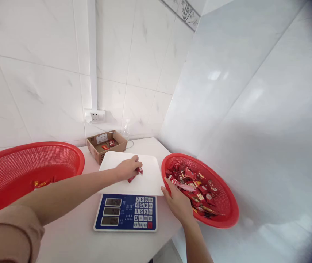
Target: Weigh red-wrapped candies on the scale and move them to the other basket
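Observation:
My left hand [128, 168] reaches over the white weighing tray [151, 182] of a digital scale [126, 212] and is closed on red candy packets [135, 175] that touch the tray. My right hand [178, 202] rests at the near rim of a red mesh basket [228, 215] on the right. That basket holds a heap of red wrapped candies [196, 186]. The right hand's fingers lie among them, curled around something I cannot make out.
A larger red mesh basket [21, 164] stands at the left with a few packets inside. A small cardboard box [106, 145] and a clear bottle [125, 130] stand by the tiled wall. A wall socket [97, 117] is above them. A white wall closes in on the right.

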The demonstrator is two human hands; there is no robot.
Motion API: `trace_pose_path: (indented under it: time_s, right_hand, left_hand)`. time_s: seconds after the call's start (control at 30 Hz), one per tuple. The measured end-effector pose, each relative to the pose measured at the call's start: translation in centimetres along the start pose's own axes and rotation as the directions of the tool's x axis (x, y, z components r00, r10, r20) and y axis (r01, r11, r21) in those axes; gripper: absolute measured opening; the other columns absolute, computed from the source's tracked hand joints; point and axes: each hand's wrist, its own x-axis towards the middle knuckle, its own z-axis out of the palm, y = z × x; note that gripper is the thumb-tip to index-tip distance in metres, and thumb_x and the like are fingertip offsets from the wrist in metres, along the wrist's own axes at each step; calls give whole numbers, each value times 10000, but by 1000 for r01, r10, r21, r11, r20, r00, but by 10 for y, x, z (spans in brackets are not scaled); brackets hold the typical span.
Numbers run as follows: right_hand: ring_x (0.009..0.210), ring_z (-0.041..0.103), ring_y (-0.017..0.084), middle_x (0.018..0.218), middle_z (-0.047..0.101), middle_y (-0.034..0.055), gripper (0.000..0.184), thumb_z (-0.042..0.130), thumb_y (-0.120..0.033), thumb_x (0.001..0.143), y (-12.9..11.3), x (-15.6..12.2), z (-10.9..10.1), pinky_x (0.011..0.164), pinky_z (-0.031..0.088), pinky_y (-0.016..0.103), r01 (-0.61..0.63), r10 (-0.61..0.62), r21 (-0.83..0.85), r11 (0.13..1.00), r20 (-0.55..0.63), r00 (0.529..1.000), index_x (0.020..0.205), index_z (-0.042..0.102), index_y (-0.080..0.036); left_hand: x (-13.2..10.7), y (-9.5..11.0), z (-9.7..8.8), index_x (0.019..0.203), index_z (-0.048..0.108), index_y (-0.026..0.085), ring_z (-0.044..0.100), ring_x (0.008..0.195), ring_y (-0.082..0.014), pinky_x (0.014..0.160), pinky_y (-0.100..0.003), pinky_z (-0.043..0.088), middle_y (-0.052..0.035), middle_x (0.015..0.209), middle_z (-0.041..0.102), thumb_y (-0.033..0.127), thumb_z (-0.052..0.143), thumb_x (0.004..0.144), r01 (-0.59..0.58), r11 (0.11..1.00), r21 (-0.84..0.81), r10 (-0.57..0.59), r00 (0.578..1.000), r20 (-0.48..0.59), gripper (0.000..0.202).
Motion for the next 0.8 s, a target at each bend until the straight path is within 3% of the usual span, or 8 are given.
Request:
trace_pose_path:
  time_s: [0.17,0.23,0.33,0.43,0.57,0.67,0.73,0.8]
  right_hand:
    - [1280,469,278,1420,483,83,555,276,-457,950,2,0,0,988,409,450,15,-15,6,1000,1,1000,1442,376,-222]
    - [1290,458,280,1430,471,76,559,277,-464,946,2,0,1,999,401,460,11,-11,15,1000,6,1000,1441,378,-224]
    - [1296,451,281,1439,459,71,566,276,-470,942,2,0,2,1015,389,458,8,-8,21,1000,5,1000,1438,383,-220]
    - [1309,437,279,1450,445,67,572,272,-471,938,3,1,4,1028,379,443,7,-7,24,1000,2,1000,1435,389,-212]
    - [1300,445,302,1448,448,58,588,264,-509,924,5,3,7,1005,396,474,-31,31,12,999,26,999,1434,385,-242]
    - [1313,429,293,1454,441,42,592,274,-525,914,10,6,10,1026,379,468,-25,24,25,999,27,999,1427,390,-252]
    - [1323,418,281,1458,436,35,591,285,-524,911,13,10,13,1040,368,457,-19,18,35,999,18,1000,1426,389,-252]
    - [1317,426,282,1456,439,42,597,301,-523,910,13,13,14,1036,373,458,-37,37,31,999,7,999,1435,375,-249]
  left_hand:
    - [-53,-46,-46,1031,598,161,563,1013,-183,922,-363,473,-72,1184,520,143,569,825,168,984,-61,-176,971,-160,209]
    - [-85,-64,-63,1053,590,167,547,1026,-178,946,-337,452,-64,1184,481,92,493,812,246,966,-86,-259,939,-226,271]
    - [-136,-84,-77,1074,561,134,542,987,-201,916,-371,460,-75,1180,445,143,443,820,385,917,-110,-399,867,-299,280]
    - [-181,-96,-76,1056,564,113,540,1015,-223,930,-383,448,-80,1175,454,254,393,878,487,865,-121,-499,808,-312,284]
    - [-225,-102,-63,1203,550,141,597,1002,-267,871,-426,486,-130,1420,355,354,386,889,573,811,-115,-583,777,-236,413]
    - [-247,-99,-55,1234,574,239,622,1031,-316,874,-460,495,-107,1490,348,396,431,862,576,813,-82,-582,803,-132,429]
    - [-258,-91,-50,1210,603,301,527,1211,-334,975,-462,447,-53,1447,445,433,458,855,530,845,-74,-535,840,-90,406]
    - [-267,-81,-40,1290,538,343,395,1342,-306,1031,-462,411,-18,1448,460,485,435,874,482,872,-87,-488,870,-67,452]
